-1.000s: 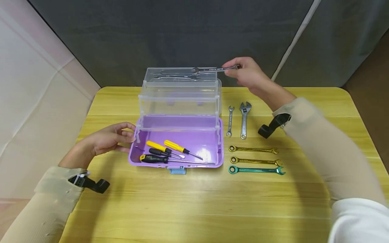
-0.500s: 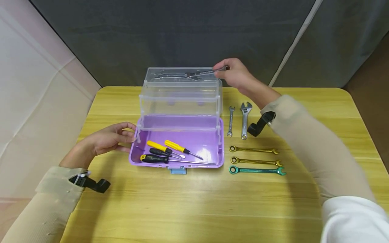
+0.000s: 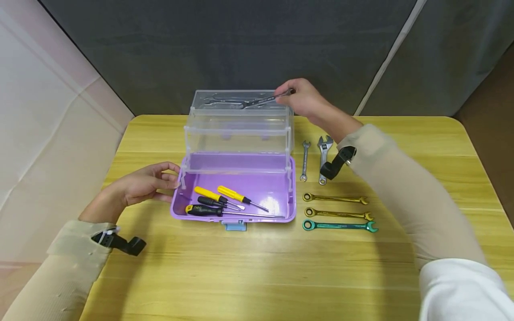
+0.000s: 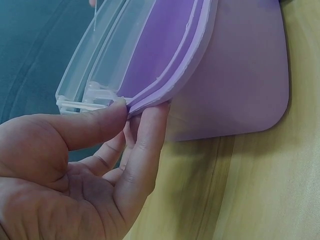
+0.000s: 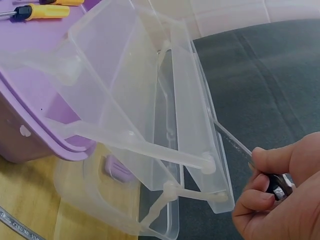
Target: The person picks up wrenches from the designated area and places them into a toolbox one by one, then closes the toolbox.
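A purple toolbox (image 3: 292, 191) stands open with its clear fold-out trays (image 3: 241, 133) raised. My right hand (image 3: 288, 94) pinches the end of a silver wrench (image 3: 263, 100), whose far end slants down into the top tray beside other silver wrenches. In the right wrist view the right hand (image 5: 272, 187) grips the wrench (image 5: 231, 140) just behind the top tray (image 5: 195, 125). My left hand (image 3: 170, 179) holds the box's left rim; in the left wrist view the thumb and fingers (image 4: 145, 125) pinch the purple rim (image 4: 200, 65). Several screwdrivers (image 3: 225, 199) lie in the purple base.
Right of the box on the yellow wooden table (image 3: 257, 267) lie a small silver wrench (image 3: 304, 160), an adjustable wrench (image 3: 323, 151), two gold wrenches (image 3: 335, 197) and a green one (image 3: 339, 226). A dark curtain hangs behind the table's far edge.
My right hand has moved left with the silver wrench, and its far end has dipped into the top tray. The left hand has stayed on the rim.
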Motion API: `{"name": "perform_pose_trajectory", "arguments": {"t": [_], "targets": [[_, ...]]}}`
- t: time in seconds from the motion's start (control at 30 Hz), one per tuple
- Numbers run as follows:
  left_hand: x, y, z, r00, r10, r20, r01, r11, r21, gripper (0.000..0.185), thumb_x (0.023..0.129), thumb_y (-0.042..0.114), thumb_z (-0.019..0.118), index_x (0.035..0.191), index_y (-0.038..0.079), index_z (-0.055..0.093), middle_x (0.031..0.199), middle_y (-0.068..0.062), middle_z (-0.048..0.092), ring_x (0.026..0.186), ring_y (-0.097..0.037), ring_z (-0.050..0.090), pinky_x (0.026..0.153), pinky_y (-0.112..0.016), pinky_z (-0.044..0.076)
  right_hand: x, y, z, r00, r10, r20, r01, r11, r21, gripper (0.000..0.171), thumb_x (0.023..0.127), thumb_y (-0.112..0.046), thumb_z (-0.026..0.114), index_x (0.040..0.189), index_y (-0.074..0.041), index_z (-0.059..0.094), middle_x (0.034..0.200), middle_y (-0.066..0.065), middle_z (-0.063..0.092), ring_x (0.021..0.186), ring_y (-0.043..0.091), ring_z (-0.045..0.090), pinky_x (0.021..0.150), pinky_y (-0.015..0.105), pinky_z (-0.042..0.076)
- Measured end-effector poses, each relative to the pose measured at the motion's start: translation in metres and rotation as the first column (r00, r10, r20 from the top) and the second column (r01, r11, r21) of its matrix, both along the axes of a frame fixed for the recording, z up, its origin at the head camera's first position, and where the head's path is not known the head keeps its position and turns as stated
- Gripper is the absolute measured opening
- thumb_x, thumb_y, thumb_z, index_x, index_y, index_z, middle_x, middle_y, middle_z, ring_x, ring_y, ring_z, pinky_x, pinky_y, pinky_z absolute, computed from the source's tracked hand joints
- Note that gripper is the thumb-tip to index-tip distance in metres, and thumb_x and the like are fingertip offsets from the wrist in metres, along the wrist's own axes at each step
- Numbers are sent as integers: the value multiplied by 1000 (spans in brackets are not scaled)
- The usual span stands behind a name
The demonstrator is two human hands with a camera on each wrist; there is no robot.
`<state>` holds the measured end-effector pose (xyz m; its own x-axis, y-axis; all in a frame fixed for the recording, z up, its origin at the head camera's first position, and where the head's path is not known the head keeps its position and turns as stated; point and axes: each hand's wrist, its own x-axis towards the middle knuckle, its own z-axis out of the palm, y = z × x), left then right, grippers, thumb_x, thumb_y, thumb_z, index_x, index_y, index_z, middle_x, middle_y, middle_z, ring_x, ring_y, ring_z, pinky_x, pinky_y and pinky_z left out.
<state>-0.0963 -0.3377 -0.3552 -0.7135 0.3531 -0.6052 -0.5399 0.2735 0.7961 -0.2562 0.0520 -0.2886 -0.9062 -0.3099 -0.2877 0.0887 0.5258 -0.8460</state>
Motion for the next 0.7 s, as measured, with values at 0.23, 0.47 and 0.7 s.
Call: {"name": "perform_pose_trajectory", "arguments": {"t": [0.23, 0.47, 0.7], "targets": [[1, -1, 0, 1000, -1, 1, 1, 1000, 5, 20, 104, 1, 54, 120, 10, 46, 103, -2, 68, 96, -19, 69, 85, -37, 61, 1, -1, -1, 1000, -10, -5, 10, 999, -48, 31, 103, -18, 62, 132, -8, 59, 125, 6, 54, 110, 20, 50, 91, 30, 47], [2, -2, 0, 1000, -6, -3, 6, 1000, 4, 20, 104, 1, 54, 120, 10, 46, 103, -2, 68, 96, -19, 69, 84, -36, 61, 1, 3, -2, 999, -31, 33, 37, 980, -194, 45, 99, -16, 67, 140, -6, 51, 99, 1, 51, 87, 17, 48, 72, 26, 43], [3, -3, 1, 1000, -6, -3, 6, 1000, -1, 20, 104, 1, 54, 120, 10, 47, 104, -3, 68, 96, -20, 70, 84, -36, 61, -1, 6, -3, 998, -19, 59, 35, 954, -298, 40, 105, -12, 56, 143, -5, 46, 120, 7, 64, 80, 16, 44, 60, 24, 31]]}}
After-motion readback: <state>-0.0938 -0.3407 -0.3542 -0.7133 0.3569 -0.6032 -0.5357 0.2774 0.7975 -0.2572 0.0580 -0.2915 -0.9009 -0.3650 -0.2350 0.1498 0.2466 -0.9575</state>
